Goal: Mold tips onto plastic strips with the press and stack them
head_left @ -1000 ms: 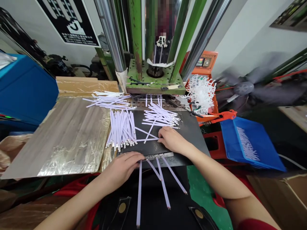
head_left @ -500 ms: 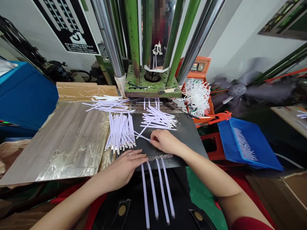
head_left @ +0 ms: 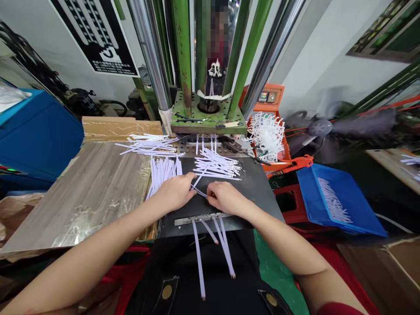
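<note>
Over the dark work plate [head_left: 259,183], my left hand [head_left: 175,191] and my right hand [head_left: 226,197] face each other a short way apart. A flat lilac cable [head_left: 201,193] spans between their fingertips, with both hands pinched on its ends. Below them lies a narrow slotted metal bar [head_left: 183,221], from which several flat lilac cables [head_left: 198,258] hang over the plate's front edge onto the apron. My left hand partly covers one cable pile [head_left: 160,168]. Beyond my right hand spreads another cable pile [head_left: 216,165], its light tips pointing right.
A green press [head_left: 210,124] with steel columns stands behind the plate. Left is a film-covered board [head_left: 88,188] with more cables [head_left: 149,145]. To the right are an orange container [head_left: 287,151] of white pieces, a blue bin [head_left: 357,210] and a spinning fan [head_left: 320,128].
My left hand has left the metal bar and moved up to the cable by my right hand, which stays nearly in place. The cables hanging from the bar have shifted.
</note>
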`<move>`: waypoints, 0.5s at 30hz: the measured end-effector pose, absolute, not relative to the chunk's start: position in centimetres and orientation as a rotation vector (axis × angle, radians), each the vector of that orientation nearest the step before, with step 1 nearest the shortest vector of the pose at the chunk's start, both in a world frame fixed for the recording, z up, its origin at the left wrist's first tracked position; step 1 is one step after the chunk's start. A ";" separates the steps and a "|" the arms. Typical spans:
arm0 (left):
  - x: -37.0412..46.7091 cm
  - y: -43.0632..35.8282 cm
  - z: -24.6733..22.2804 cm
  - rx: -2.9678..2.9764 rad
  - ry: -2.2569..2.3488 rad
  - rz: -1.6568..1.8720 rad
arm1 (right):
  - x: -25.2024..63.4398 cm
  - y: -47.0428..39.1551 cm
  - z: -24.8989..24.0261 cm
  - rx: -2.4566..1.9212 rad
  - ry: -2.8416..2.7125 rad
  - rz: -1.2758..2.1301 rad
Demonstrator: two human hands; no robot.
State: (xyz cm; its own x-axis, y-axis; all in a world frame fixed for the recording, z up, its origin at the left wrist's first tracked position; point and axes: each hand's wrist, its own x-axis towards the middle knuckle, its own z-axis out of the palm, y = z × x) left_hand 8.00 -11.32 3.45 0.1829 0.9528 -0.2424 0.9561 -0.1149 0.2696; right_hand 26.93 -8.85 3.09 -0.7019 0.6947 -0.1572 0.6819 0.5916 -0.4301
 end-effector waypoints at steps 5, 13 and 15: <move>7.4 -11.6 2.3 2.003 1.735 0.211 | 27.2 -8.7 3.0 -1.200 -2.701 0.781; 3.7 -14.9 2.2 1.493 1.744 0.561 | 24.6 -7.6 2.0 -1.171 -2.289 1.059; 3.6 -15.1 2.0 1.431 1.727 0.565 | 23.3 -7.2 1.7 -1.078 -2.369 1.066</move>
